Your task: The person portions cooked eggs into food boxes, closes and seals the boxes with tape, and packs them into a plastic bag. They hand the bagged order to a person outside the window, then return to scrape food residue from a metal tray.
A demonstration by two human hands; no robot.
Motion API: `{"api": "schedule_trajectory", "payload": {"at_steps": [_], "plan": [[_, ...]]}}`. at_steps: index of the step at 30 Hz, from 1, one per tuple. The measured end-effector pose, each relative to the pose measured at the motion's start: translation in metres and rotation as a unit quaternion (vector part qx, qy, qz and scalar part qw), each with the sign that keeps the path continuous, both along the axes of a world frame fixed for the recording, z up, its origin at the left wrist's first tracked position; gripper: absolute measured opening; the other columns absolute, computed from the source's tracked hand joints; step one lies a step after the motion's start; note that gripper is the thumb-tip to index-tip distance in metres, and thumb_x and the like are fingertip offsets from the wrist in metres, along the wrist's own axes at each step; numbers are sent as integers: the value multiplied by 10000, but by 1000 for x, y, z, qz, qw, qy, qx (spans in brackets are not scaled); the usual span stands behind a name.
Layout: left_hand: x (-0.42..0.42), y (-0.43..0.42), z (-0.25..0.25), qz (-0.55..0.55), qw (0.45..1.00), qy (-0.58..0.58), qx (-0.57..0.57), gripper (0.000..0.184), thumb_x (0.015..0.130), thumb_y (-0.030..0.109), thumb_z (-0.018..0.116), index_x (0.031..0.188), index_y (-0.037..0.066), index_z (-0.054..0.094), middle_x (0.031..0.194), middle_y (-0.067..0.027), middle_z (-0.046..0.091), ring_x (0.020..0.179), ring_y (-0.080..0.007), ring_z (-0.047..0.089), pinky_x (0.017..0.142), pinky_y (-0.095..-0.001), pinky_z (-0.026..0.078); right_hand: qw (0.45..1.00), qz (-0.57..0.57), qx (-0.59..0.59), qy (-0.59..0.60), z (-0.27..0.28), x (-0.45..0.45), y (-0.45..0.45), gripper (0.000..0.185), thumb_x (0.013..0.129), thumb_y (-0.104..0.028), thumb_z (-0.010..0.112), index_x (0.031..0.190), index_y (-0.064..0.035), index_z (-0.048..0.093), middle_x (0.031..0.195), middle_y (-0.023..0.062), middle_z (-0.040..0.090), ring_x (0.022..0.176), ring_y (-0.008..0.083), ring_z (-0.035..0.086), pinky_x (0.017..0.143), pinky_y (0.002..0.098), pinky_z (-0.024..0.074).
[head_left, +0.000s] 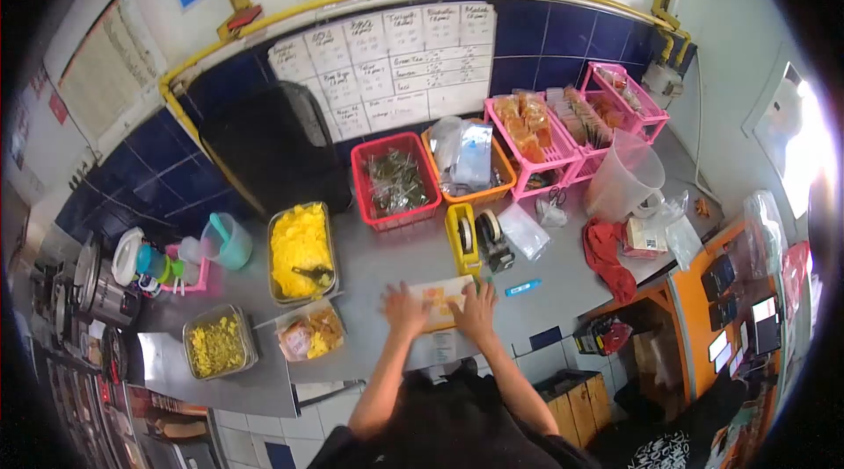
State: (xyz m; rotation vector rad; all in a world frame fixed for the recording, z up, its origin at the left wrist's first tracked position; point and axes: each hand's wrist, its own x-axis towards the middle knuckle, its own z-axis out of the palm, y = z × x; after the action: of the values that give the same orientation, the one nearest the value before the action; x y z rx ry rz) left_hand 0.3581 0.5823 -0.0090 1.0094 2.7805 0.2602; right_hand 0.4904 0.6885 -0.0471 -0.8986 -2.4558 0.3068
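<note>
A flat, pale paper packet with orange-yellow print (437, 297) lies on the steel counter in front of me. My left hand (405, 309) rests on its left side, fingers spread and palm down. My right hand (476, 311) lies over the right edge, with its fingers stretched forward and apart. Just beyond the packet stand a yellow tape dispenser (461, 239) and a black tape dispenser (494, 240). To the left is an opened food pack (311, 334) with yellow food inside. A light-blue marker-like stick (523, 288) lies to the right of my right hand.
A tray of yellow food (301, 249) with a dark spoon and a smaller tray (217, 342) stand left. Behind are a red basket (396, 181), an orange basket (469, 161) and pink racks (547, 148). A clear jug (626, 175) and red cloth (607, 260) are right.
</note>
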Motion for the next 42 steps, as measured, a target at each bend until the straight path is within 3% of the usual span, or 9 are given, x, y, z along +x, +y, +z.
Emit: {"api": "schedule_trajectory", "payload": {"at_steps": [2,5,8,13,19,22,25,32,42], "plan": [[24,-24,-34,122,990,-48,54,974,810,548,721,1499,-4,310,1412,-357,450,1426,-416,339,1135,-438,362,990,-95,-105,-26,0,9,-11,630,794,-350,775,1209,-40,418,1402,327,404,1300,472,434,997,486,445],[-4,-23,-52,105,953,-208,193,1089,799,572,722,1511,-68,203,1398,-344,475,1389,-422,399,1112,-447,382,926,-31,-366,91,-1,6,16,725,754,-317,816,1244,-21,369,1281,351,513,1197,502,519,952,504,472],[-34,-5,4,99,957,-246,120,960,859,600,625,1391,-152,356,1243,-351,587,1222,-459,553,1033,-446,454,915,-51,-392,84,20,-3,32,807,778,-333,790,1312,41,314,1164,348,593,1089,538,573,915,515,495],[-29,-19,-49,108,939,-322,46,823,920,644,464,1159,-132,597,1134,-352,639,1134,-476,604,989,-485,472,926,-39,-376,3,-7,-12,31,863,830,-356,715,1368,136,253,1109,369,612,1027,553,595,892,530,508],[4,-24,-57,171,901,-326,228,606,956,445,533,1242,-88,572,1158,-313,649,1133,-442,616,992,-473,462,929,-50,-362,48,-11,-4,5,715,921,-303,589,1375,146,268,1204,422,535,1058,555,581,933,536,494],[15,-19,-53,177,926,-172,286,546,922,433,612,1148,-64,626,1013,-245,696,989,-393,667,919,-455,498,926,-61,-363,84,-28,1,-6,665,948,-287,553,1378,141,281,1225,424,523,1063,554,581,939,534,493],[-12,-30,-18,145,911,-302,241,556,893,464,647,1083,-58,651,992,-221,708,968,-346,682,877,-419,519,908,-66,-402,100,-22,4,0,684,972,-342,522,1414,121,280,1250,417,521,1111,548,564,970,528,474],[-25,-31,-24,117,952,-249,135,558,865,483,674,1070,-36,662,979,-180,728,920,-301,707,829,-409,536,900,-73,-421,87,-15,-3,-3,732,992,-417,499,1444,115,278,1331,398,489,1207,526,527,1031,500,443],[-30,-41,-12,140,895,-371,206,569,883,449,689,1161,-45,639,1022,-175,727,936,-251,705,853,-355,541,903,-90,-415,65,-23,-5,-3,753,1003,-425,479,1466,120,244,1353,409,465,1232,525,509,1043,500,432]]}}
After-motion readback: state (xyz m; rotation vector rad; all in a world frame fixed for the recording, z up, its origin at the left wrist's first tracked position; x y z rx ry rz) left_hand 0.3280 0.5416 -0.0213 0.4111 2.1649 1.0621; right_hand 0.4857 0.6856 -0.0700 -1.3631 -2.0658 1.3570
